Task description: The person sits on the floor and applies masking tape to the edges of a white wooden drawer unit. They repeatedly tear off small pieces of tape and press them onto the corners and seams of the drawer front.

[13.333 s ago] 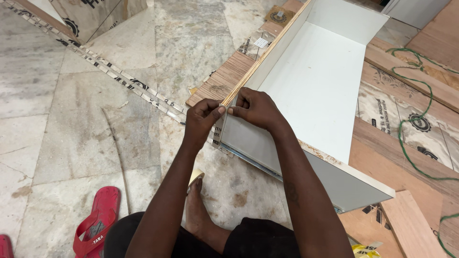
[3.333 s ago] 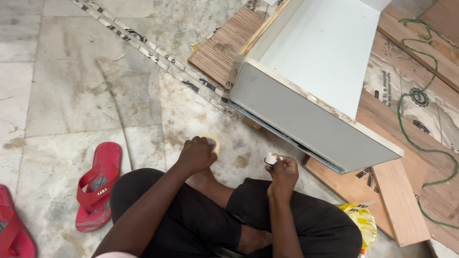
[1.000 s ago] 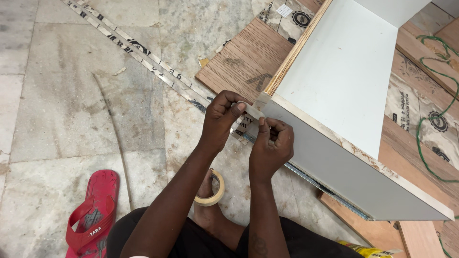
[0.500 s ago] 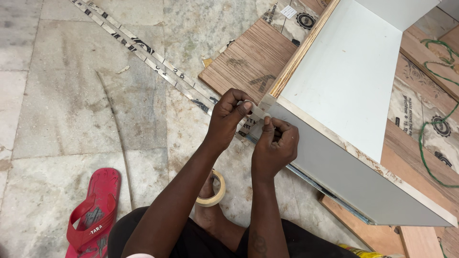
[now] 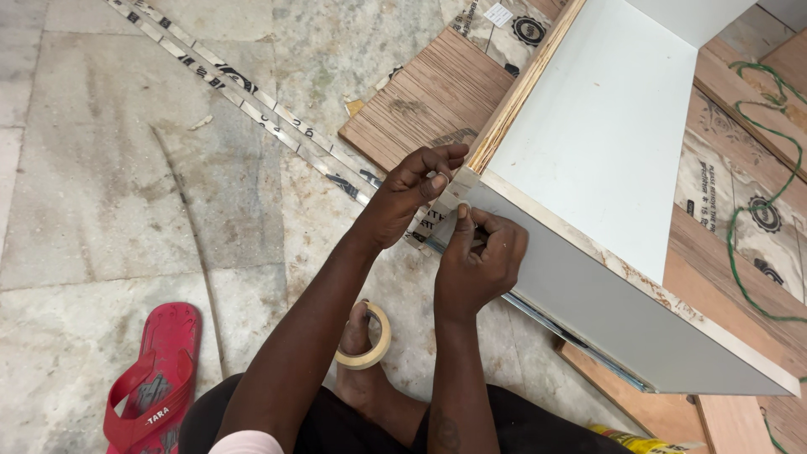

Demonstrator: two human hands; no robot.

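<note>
White box panel (image 5: 605, 134) under my hands, its raw edge pale tan ply; outer face (image 5: 588, 311) light grey. Strip of tape (image 5: 450, 197) at the corner, cream. Roll of masking tape (image 5: 370, 336) on my toe, beige. Floor (image 5: 109, 193) mottled grey-green marble with pale veins. Sandal (image 5: 151, 378) bright red, dark grey footbed print. Plywood board (image 5: 429, 97) brown, fine striped grain. Trim strip (image 5: 252, 101) silver with black markings. Cord (image 5: 756, 210) green. My trousers (image 5: 336, 424) black.
</note>
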